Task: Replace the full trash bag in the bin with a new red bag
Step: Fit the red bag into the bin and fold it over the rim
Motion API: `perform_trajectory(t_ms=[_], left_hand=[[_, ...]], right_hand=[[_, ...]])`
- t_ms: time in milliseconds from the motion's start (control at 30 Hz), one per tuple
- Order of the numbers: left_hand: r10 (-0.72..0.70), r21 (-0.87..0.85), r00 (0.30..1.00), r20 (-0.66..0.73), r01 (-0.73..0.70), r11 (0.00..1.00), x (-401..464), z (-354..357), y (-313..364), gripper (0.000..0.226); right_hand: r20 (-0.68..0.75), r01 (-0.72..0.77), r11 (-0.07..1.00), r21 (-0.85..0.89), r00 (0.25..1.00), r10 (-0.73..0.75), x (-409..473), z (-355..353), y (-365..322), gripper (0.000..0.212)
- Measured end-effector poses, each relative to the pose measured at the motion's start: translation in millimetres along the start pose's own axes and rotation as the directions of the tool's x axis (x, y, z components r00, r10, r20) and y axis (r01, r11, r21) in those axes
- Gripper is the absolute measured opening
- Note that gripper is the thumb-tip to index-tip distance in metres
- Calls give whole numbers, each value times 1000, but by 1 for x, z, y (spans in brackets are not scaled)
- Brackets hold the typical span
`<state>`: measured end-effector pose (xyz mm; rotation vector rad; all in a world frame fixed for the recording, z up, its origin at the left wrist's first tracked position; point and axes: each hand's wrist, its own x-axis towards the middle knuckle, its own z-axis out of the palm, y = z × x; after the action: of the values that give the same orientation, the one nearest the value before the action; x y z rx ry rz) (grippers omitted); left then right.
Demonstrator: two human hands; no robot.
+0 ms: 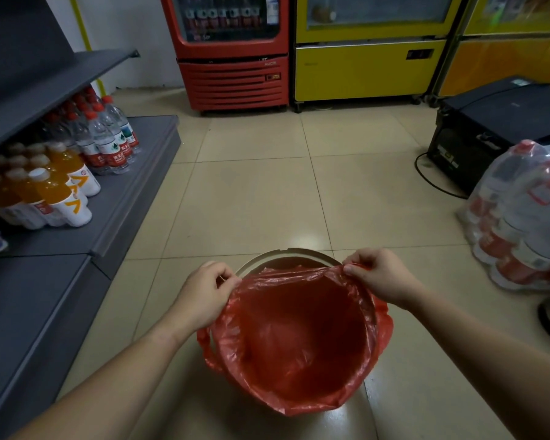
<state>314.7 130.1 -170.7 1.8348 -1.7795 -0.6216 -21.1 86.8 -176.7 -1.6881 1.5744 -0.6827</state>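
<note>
A round beige bin stands on the tiled floor right below me. A red plastic bag hangs open inside it, its near and side edges folded over the rim, its far edge lifted and short of the far rim. My left hand pinches the bag's edge on the left side. My right hand pinches the edge at the far right. A bag handle dangles outside the bin on the left. The bag's inside looks empty.
Grey shelving with water and orange drink bottles runs along the left. A red cooler and yellow coolers stand at the back. A black appliance and a wrapped pack of bottles sit on the right.
</note>
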Motion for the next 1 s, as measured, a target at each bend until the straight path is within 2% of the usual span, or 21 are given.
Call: perform_trajectory(t_ms=[100, 200, 267, 433, 633, 833, 900, 1000], left_hand=[[-73, -108, 994, -82, 64, 992, 5, 4, -3, 22], [-132, -161, 987, -89, 117, 980, 10, 7, -6, 21], [-159, -177, 986, -52, 148, 973, 10, 10, -10, 21], [-222, -277, 961, 163, 260, 925, 5, 15, -24, 34], [-267, -292, 935, 232, 329, 898, 13, 21, -27, 30], [-222, -357, 952, 209, 286, 889, 20, 18, -17, 16], [-172, -336, 967, 186, 227, 914, 23, 18, -10, 12], [-126, -242, 973, 193, 171, 955, 26, 21, 2, 8]], right_hand=[[-19, -71, 986, 151, 997, 75, 7, 5, 4, 11], [-1, -113, 966, 234, 993, 117, 13, 6, 4, 10], [16, -130, 961, 243, 991, 130, 15, 7, 5, 11], [121, -201, 943, 266, 977, 175, 11, 11, 10, 16], [137, -274, 935, 224, 959, 248, 13, 19, 9, 19], [190, -246, 931, 269, 961, 199, 11, 15, 2, 12], [212, -209, 938, 278, 965, 153, 12, 17, -5, 12], [229, -140, 975, 174, 968, 98, 14, 24, -14, 10]])
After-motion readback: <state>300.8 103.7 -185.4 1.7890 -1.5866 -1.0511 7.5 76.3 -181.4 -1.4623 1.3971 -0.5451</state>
